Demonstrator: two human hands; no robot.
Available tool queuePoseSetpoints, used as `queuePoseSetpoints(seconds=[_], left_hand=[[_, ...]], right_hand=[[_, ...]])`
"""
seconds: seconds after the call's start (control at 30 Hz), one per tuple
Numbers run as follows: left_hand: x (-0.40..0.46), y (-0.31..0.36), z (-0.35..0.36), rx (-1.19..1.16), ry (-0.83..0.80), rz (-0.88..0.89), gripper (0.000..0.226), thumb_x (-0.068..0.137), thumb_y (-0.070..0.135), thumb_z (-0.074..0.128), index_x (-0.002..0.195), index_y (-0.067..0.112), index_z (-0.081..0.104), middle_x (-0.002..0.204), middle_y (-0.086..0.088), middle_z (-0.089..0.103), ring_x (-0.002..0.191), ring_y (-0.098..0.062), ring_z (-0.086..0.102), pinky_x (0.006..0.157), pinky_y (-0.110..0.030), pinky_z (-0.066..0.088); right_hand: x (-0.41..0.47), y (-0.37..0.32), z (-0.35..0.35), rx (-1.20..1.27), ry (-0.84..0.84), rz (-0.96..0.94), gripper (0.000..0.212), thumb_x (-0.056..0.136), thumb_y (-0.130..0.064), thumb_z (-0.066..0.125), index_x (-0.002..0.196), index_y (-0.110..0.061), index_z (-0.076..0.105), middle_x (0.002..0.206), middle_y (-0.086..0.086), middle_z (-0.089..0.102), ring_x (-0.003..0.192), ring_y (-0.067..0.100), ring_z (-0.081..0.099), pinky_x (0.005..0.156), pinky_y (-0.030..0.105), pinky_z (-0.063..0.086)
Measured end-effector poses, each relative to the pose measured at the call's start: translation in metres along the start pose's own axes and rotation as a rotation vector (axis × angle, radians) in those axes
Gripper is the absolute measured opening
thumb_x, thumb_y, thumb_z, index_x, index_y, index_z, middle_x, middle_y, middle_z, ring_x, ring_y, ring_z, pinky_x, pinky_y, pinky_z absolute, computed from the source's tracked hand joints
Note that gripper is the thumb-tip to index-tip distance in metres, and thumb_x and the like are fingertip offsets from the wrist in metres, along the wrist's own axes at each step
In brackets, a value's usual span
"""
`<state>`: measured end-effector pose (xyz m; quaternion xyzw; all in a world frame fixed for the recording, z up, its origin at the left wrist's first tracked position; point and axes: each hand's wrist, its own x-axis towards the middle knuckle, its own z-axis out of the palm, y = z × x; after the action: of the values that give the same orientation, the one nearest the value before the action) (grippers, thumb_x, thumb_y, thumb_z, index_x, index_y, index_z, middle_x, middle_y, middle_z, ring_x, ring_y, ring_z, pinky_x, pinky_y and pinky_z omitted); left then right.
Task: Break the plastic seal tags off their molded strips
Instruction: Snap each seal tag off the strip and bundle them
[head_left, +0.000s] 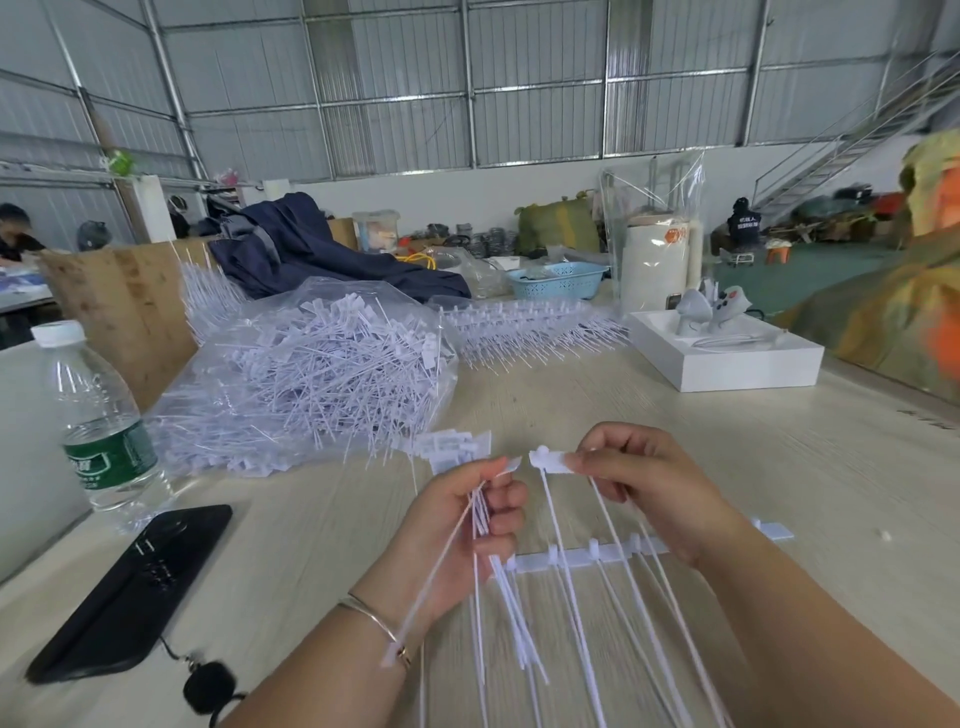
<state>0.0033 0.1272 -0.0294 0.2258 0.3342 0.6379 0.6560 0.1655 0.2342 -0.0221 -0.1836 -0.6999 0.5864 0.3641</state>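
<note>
Nearest to the person, the thin white tails of the seal tags (582, 623) run down toward the body, so their long axis goes from near to far, away from the person. Across them, just under the right wrist, lies the molded strip (582, 560), and its long axis goes left to right, at a right angle to the tails.

The left hand (467, 525) is curled around a bundle of loose tags (485, 519) (these look already free of any strip), with the thumb and forefinger pinching the flat heads at the top. The right hand (644, 483) pinches the flat head of one tag (550, 461), whose tail leads back down to the strip. This head is just beside the left fingertips, not touching them as far as I can see.

I judge that the coming move depends on this: the strip is below and behind the right hand, which is the nearer one, so the pull must go along the tail, away from the strip.

Beyond the hands, on the worktop (727, 467), lies a clear bag with a heap of separated tags (311, 374), to the far left.
</note>
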Motion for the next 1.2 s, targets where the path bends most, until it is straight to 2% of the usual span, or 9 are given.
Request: queuePoseSetpoints(seconds=[0.07, 0.2, 0.33, 0.47, 0.6, 0.73, 0.9, 1.1, 1.2], left_hand=[[0.0015, -0.0011, -0.0025, 0.027, 0.064, 0.038, 0.017, 0.085, 0.021, 0.058, 0.074, 0.015, 0.048, 0.055, 0.001, 0.04, 0.035, -0.007, 0.032, 0.03, -0.016, 0.026], [0.0015, -0.0037, -0.0017, 0.088, 0.04, 0.116, 0.024, 0.08, 0.026, 0.07, 0.069, 0.02, 0.05, 0.054, 0.008, 0.027, 0.036, -0.002, 0.024, 0.034, -0.015, 0.019], [-0.0001, -0.0023, -0.0014, 0.065, 0.09, 0.269, 0.037, 0.066, 0.005, 0.077, 0.056, 0.024, 0.046, 0.051, 0.009, 0.023, 0.036, -0.002, 0.022, 0.036, -0.015, 0.019], [0.0007, -0.0029, -0.0041, 0.122, 0.137, 0.263, 0.049, 0.065, 0.0, 0.08, 0.062, 0.024, 0.037, 0.054, 0.009, 0.019, 0.036, -0.003, 0.018, 0.033, -0.015, 0.016], [-0.0023, -0.0075, -0.0004, 0.292, 0.103, 0.191, 0.026, 0.06, 0.012, 0.088, 0.06, 0.021, 0.064, 0.055, 0.007, 0.023, 0.038, -0.003, 0.018, 0.034, -0.016, 0.015], [-0.0018, -0.0083, -0.0012, 0.36, 0.163, 0.214, 0.021, 0.063, 0.024, 0.079, 0.051, 0.021, 0.063, 0.056, 0.006, 0.018, 0.041, -0.006, 0.015, 0.039, -0.02, 0.013], [-0.001, -0.0055, -0.0039, 0.286, 0.14, 0.182, 0.031, 0.074, 0.024, 0.073, 0.05, 0.023, 0.053, 0.052, 0.007, 0.017, 0.037, -0.005, 0.015, 0.042, -0.021, 0.011], [-0.0019, -0.004, -0.0049, 0.13, 0.01, 0.121, 0.035, 0.083, 0.02, 0.063, 0.051, 0.02, 0.051, 0.044, 0.009, 0.024, 0.031, -0.003, 0.02, 0.043, -0.021, 0.008], [-0.0035, -0.0051, -0.0033, 0.17, -0.009, 0.109, 0.036, 0.085, 0.021, 0.061, 0.05, 0.021, 0.054, 0.043, 0.01, 0.026, 0.032, -0.003, 0.019, 0.044, -0.022, 0.007]], right_hand=[[0.0017, -0.0008, -0.0028, 0.028, 0.006, 0.016, 0.009, 0.068, -0.014, 0.07, 0.069, -0.009, 0.063, 0.05, 0.001, 0.039, 0.049, 0.013, 0.032, 0.05, 0.02, 0.029], [0.0007, 0.0022, -0.0002, -0.027, -0.016, 0.056, 0.012, 0.067, -0.009, 0.059, 0.077, -0.006, 0.064, 0.053, 0.004, 0.041, 0.052, 0.015, 0.034, 0.052, 0.024, 0.027], [-0.0003, 0.0021, 0.0024, -0.078, -0.018, 0.039, 0.018, 0.08, 0.009, 0.058, 0.073, -0.007, 0.064, 0.052, 0.002, 0.046, 0.05, 0.012, 0.04, 0.052, 0.022, 0.031], [-0.0025, -0.0035, 0.0052, -0.042, -0.004, 0.003, 0.015, 0.064, -0.007, 0.066, 0.077, 0.0, 0.065, 0.062, 0.015, 0.049, 0.056, 0.016, 0.045, 0.058, 0.025, 0.037], [-0.0024, -0.0057, 0.0047, -0.003, 0.001, -0.031, 0.02, 0.064, -0.005, 0.068, 0.082, 0.004, 0.066, 0.064, 0.016, 0.054, 0.06, 0.017, 0.045, 0.062, 0.027, 0.036], [-0.001, -0.0008, 0.0018, -0.013, -0.023, -0.039, 0.015, 0.077, 0.013, 0.064, 0.081, 0.0, 0.068, 0.063, 0.004, 0.06, 0.061, 0.012, 0.053, 0.065, 0.025, 0.039], [-0.0003, 0.0004, 0.0015, -0.02, -0.015, -0.032, 0.003, 0.079, 0.0, 0.07, 0.081, 0.0, 0.068, 0.062, 0.0, 0.059, 0.061, 0.01, 0.053, 0.061, 0.016, 0.041], [-0.0014, -0.0025, 0.0045, -0.024, -0.001, -0.015, 0.03, 0.068, -0.024, 0.075, 0.079, 0.003, 0.067, 0.065, 0.009, 0.056, 0.063, 0.014, 0.05, 0.063, 0.018, 0.043], [-0.0022, -0.0031, 0.005, -0.039, -0.032, 0.013, 0.028, 0.069, -0.027, 0.075, 0.078, -0.001, 0.068, 0.067, 0.01, 0.057, 0.068, 0.017, 0.052, 0.066, 0.02, 0.044]])
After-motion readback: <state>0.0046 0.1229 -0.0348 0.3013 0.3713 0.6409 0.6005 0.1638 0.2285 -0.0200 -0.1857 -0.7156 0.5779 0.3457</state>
